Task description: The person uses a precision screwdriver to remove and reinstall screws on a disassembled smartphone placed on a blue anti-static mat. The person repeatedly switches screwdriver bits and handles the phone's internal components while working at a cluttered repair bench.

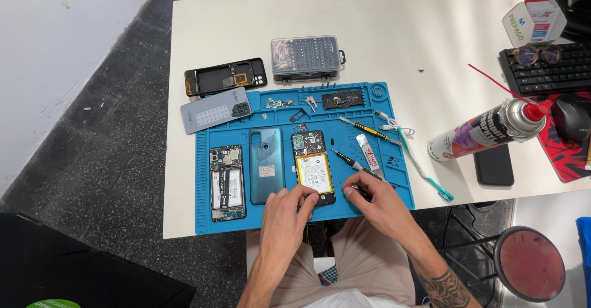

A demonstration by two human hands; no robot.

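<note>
Fingers of the left hand (288, 206) rest curled on the bottom end of the opened phone (313, 167), pressing its lower edge; whether they pinch anything there cannot be told. Fingers of the right hand (368, 200) are closed around the handle of a small screwdriver (354, 164), its tip pointing up and left towards that phone. The phone lies near the front edge of the blue work mat (394, 105), battery showing.

Counted on the mat: two opened phones, the other one (226, 182) at the mat's left side, and one teal back cover (266, 165) between them. Off the mat's far-left corner lie one grey back cover (215, 110) and one black phone frame (225, 77). One bit case (306, 56) sits beyond the mat. A spray can (486, 129) lies towards the table's right edge, beside a dark phone (494, 165). A green-tipped brush (425, 172) crosses the mat's right edge.
</note>
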